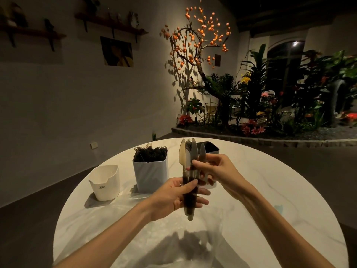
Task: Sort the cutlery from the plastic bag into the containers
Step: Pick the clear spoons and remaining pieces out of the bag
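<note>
1. The left hand is closed around the dark handles of a small bundle of knives, held upright above the round white bench, blades pointing up.
2. The right hand pinches the bundle higher up, near where blades meet handles; its fingers are closed on one or two knives, apparently squaring them or drawing one out.
3. Three containers stand at the far side of the bench: a white empty container on the left, a middle container packed with dark forks, and a dark-lined far container just behind the raised blades.
4. The step in hand appears to be gathering knives for a drop-off.
5. The next move likely calls for lowering the bundle handle-first into whichever container takes knives, keeping them aligned so none slips.
6. The plastic bag cannot be made out clearly; a pale crinkled sheen on the near bench may be it.
</note>
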`<move>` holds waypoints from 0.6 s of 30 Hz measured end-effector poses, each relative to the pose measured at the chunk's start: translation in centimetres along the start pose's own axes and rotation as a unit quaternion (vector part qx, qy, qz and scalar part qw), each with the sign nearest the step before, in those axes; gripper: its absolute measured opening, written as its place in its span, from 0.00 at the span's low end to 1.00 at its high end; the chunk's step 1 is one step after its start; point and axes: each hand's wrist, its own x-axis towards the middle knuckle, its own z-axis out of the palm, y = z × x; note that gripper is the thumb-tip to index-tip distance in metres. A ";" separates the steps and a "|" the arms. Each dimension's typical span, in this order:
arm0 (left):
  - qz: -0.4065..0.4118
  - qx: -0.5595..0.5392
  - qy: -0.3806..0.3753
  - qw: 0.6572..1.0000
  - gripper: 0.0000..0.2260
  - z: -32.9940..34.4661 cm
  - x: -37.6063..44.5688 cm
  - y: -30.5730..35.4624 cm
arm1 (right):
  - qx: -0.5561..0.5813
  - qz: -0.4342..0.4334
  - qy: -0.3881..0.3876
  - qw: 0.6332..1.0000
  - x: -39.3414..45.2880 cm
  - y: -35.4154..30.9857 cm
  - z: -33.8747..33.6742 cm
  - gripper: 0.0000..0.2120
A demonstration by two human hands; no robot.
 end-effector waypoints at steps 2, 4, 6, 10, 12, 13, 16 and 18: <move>-0.015 0.060 -0.016 0.998 0.12 -0.1 0.2 -0.4 | 0.015 -0.007 -0.048 0.999 0.0 0.0 0.1 0.12; -0.032 0.157 -0.028 0.987 0.10 0.4 0.6 -1.0 | -0.006 -0.006 -0.094 0.996 -0.1 0.4 0.6 0.12; -0.041 0.226 -0.015 0.973 0.11 0.9 1.1 -1.5 | -0.044 -0.001 -0.100 0.994 0.2 0.9 1.1 0.11; 0.021 0.274 0.056 0.960 0.12 0.7 2.9 -1.9 | -0.011 -0.031 -0.024 0.999 2.2 -0.1 0.6 0.14; 0.054 0.283 0.092 0.953 0.14 -0.3 4.1 -1.0 | 0.018 -0.088 0.074 0.993 4.9 -1.8 -0.9 0.15; 0.064 0.282 0.112 0.951 0.15 -0.9 4.8 -0.4 | 0.014 -0.124 0.122 0.985 6.6 -2.8 -1.8 0.16; 0.073 0.295 0.141 0.942 0.10 -2.8 6.9 1.5 | -0.053 -0.201 0.220 0.953 11.8 -3.9 -3.9 0.20; 0.065 0.307 0.139 0.939 0.07 -3.9 8.4 2.2 | -0.084 -0.208 0.246 0.943 15.0 -2.9 -4.7 0.20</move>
